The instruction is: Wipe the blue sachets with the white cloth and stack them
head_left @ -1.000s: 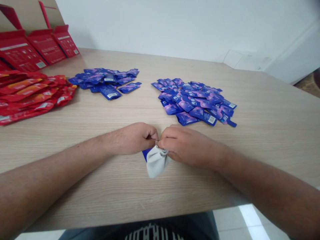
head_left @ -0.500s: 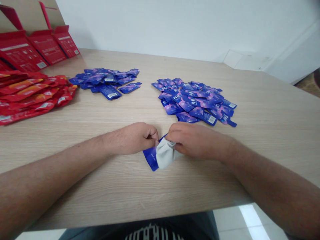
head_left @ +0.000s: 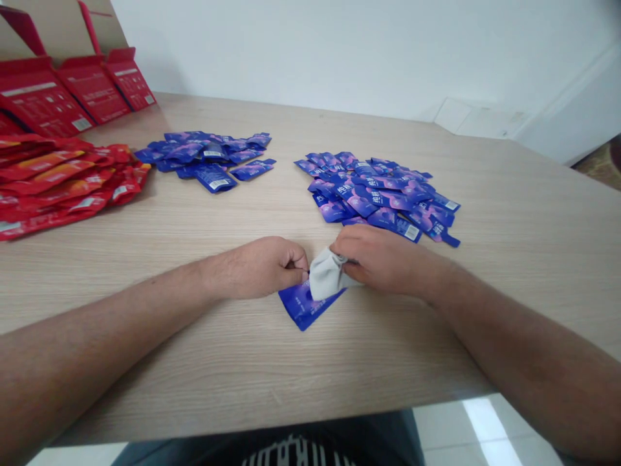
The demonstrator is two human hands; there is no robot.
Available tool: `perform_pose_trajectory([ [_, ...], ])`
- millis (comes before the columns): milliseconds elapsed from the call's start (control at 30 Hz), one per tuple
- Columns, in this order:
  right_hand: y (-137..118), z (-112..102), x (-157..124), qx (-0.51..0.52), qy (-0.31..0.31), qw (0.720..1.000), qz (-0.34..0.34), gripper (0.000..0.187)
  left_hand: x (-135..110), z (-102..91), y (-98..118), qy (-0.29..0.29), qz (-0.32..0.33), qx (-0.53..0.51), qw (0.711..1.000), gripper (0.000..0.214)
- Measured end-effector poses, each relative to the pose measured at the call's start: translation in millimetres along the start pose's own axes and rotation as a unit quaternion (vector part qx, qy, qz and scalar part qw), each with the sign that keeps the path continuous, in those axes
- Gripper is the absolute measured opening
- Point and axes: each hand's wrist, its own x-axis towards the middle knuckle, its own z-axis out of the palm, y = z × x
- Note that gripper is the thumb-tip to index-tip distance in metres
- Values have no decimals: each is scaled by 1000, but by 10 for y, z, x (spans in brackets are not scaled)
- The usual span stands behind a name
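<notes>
Inspection at the centre of the frame found the **left hand** [head_left: 257, 268] and **right hand** [head_left: 388, 262] close together on a light oak-grain laminate table [head_left: 509, 272]. A glossy blue foil sachet [head_left: 305, 304], roughly rectangular, lay flat on the table just below and between both hands. A soft, matte grey fabric piece [head_left: 327, 275], bunched and creased, sat against the sachet's upper edge. The left fingers [head_left: 295, 263] were curled together and pinched at the sachet's upper edge beside the fabric. The right fingers [head_left: 349, 243] were curled closely over the fabric and clamped on it. Just above the right hand lay a loose pile of blue-and-violet sachets [head_left: 373, 197], and a 2nd, smaller pile of blue sachets [head_left: 204, 160] lay further left. Crimped red-and-orange packets [head_left: 61, 184] were stacked in overlapping rows at the left edge. Red cardboard cartons [head_left: 92, 90] stood open at the upper left.
</notes>
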Motion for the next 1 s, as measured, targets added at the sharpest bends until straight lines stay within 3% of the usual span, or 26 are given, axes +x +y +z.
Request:
perform_pose_trajectory([
  [100,-61,34,21,-8,19,1000,-22,11,-3,-1,-2,1,1,9,1000,20],
  [200,-125,21,12,6,-8,998,-61,12,0,3,-10,-3,0,1,1000,20],
  [300,-68,-30,-12,11,-32,999,-35,11,4,11,-20,-3,6,-4,1000,19],
  [400,-48,-19,-2,-4,-4,1000,-4,11,4,14,-30,4,9,2,1000,19],
  [500,-146,34,23,-7,7,999,-39,12,1,12,-36,5,4,4,1000,19],
  [600,-167,25,14,3,-30,997,-71,12,0,10,-36,-3,3,-3,1000,20],
  [667,-93,-9,-4,6,-41,998,-49,10,1,12,-35,-4,5,-3,1000,19],
  [800,-9,-9,4,-3,4,1000,4,9,-1,12,-33,2,2,1,1000,19],
  [900,-107,30,21,9,8,999,-34,11,-6,3,-32,0,1,-3,1000,19],
  [1000,-135,0,0,19,-38,997,-63,12,-6,1,-25,-11,-2,-17,1000,20],
])
